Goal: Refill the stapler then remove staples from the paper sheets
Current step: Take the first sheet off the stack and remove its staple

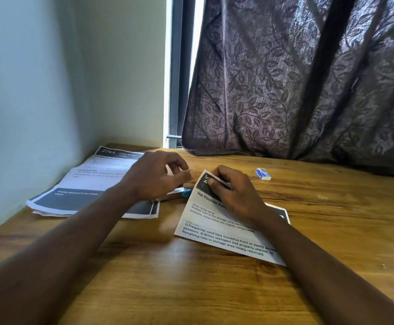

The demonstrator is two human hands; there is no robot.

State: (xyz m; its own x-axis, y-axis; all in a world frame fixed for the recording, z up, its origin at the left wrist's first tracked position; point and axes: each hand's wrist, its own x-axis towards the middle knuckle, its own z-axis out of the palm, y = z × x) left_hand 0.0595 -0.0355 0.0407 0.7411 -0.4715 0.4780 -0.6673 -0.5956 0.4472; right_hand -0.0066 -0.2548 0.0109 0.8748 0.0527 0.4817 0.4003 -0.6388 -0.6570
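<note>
My right hand [235, 195] pinched the top corner of the paper sheet [217, 231] on the tabletop [191, 289], fingers curled round it. My left hand [151, 177] hung just left of the sheet, fingers curled; I could not tell if they held anything. The blue stapler [183, 192] lay beside the sheet, partly under that hand.

You're curling your left hand [153, 177], fingertips meeting thumb, while your right hand [234, 194] is pinching a corner of the paper sheet [214, 228].

Two paper stacks [92, 184] [214, 228], one stapler [184, 192]
</note>
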